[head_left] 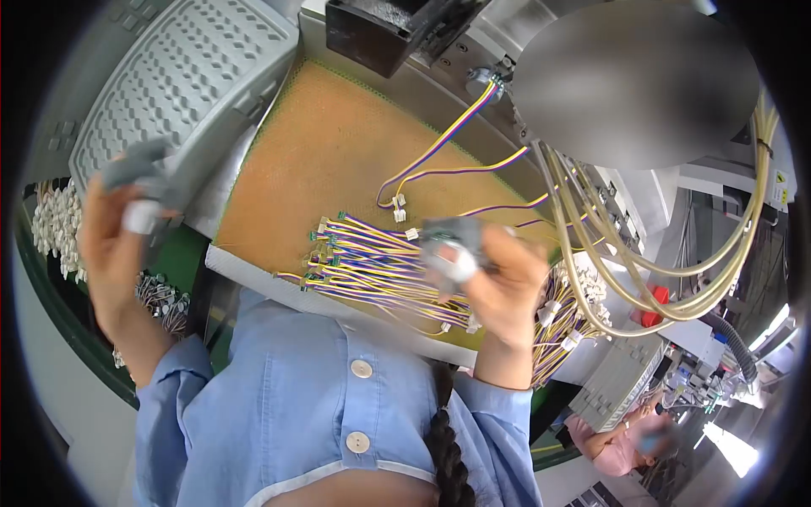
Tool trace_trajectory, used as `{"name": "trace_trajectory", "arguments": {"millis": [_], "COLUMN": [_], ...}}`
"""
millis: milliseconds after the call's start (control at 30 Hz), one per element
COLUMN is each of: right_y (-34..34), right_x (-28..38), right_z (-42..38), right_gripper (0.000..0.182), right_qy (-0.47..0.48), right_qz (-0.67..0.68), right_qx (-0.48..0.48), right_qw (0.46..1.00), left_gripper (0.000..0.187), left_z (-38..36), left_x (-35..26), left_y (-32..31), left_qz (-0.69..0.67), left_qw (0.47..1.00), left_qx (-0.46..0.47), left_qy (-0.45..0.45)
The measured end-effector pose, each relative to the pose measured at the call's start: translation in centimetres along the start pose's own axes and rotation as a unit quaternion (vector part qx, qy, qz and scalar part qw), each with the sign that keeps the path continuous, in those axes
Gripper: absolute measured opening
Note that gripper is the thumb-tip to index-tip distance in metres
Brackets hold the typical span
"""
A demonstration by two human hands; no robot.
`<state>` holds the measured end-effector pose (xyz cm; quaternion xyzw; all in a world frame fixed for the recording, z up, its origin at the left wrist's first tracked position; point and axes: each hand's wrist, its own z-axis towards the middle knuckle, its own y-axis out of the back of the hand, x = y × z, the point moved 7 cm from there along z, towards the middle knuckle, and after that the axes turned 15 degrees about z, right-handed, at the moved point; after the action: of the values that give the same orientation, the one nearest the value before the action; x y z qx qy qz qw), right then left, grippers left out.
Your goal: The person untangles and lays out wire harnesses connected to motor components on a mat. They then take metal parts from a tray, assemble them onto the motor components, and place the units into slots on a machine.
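My left hand (114, 232) is raised at the left, beside the grey textured tray. My right hand (503, 275) is over the right end of a row of yellow, white and purple wires (380, 266). Grey pieces and white bands cover fingers of both hands. Motion blur hides whether either hand holds anything. The wires lie side by side on the orange-brown mat (329, 135), with small connectors at their ends. Above them, a white connector (399, 208) ends a longer wire pair that runs up to the machine (490, 83).
The grey textured tray (186, 93) stands at upper left, with white connectors (57, 228) heaped beyond my left hand. A black box (367, 34) juts over the mat's top. Clear tubes (676, 317) loop at right. A person in pink (621, 444) is at lower right.
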<state>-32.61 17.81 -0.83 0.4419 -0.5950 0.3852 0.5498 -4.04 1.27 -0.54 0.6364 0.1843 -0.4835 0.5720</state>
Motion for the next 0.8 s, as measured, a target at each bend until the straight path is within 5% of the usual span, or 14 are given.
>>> {"name": "trace_trajectory", "arguments": {"millis": [67,100,133,200,333,433,500,600,733,800], "right_y": [-2.4,-2.6,-2.6,-2.1,-0.7,-0.6,-0.4,0.2,0.0,0.7], "right_x": [1.1,0.7,1.2,1.6,1.4,1.3,1.3,0.2,-0.1,-1.0], "right_z": [1.0,0.9,0.6,-0.1,-1.1,-1.2,-1.2,-1.2,-2.1,-2.5], "right_gripper": [0.011,0.01,0.01,0.013,0.019,0.017,0.016,0.016,0.014,0.014], "right_qy": [0.069,0.089,0.093,0.048,0.074,0.087,0.085,-0.012,-0.123,-0.197], "right_qz": [-0.135,-0.081,-0.085,-0.006,-0.009,-0.038,-0.067,-0.043,0.066,0.108], "right_qx": [0.07,0.032,0.033,0.01,0.039,0.044,0.045,0.069,0.129,0.058], "right_qw": [0.986,0.992,0.991,0.999,0.996,0.994,0.993,0.997,0.982,0.973], "left_gripper": [0.034,0.032,0.029,0.03,0.031,0.028,0.025,0.027,0.027,0.027], "left_z": [0.8,0.6,0.1,-0.9,-1.3,-0.9,-0.8,-1.1,-1.6,-1.8], "left_x": [-7.1,-8.3,-9.0,-8.3,-8.7,-9.7,-10.8,-11.5,-11.5,-12.1], "left_y": [-6.3,-8.7,-11.1,-14.4,-16.0,-15.8,-14.8,-14.8,-16.1,-15.5], "left_qz": [0.088,0.038,-0.014,-0.224,-0.237,-0.197,-0.089,-0.045,-0.1,-0.069], "left_qw": [0.944,0.939,0.93,0.944,0.93,0.931,0.951,0.929,0.919,0.938], "left_qx": [0.135,0.161,0.189,0.221,0.269,0.284,0.181,0.194,0.276,0.171], "left_qy": [-0.288,-0.302,-0.314,-0.103,-0.078,-0.12,-0.234,-0.313,-0.265,-0.292]}}
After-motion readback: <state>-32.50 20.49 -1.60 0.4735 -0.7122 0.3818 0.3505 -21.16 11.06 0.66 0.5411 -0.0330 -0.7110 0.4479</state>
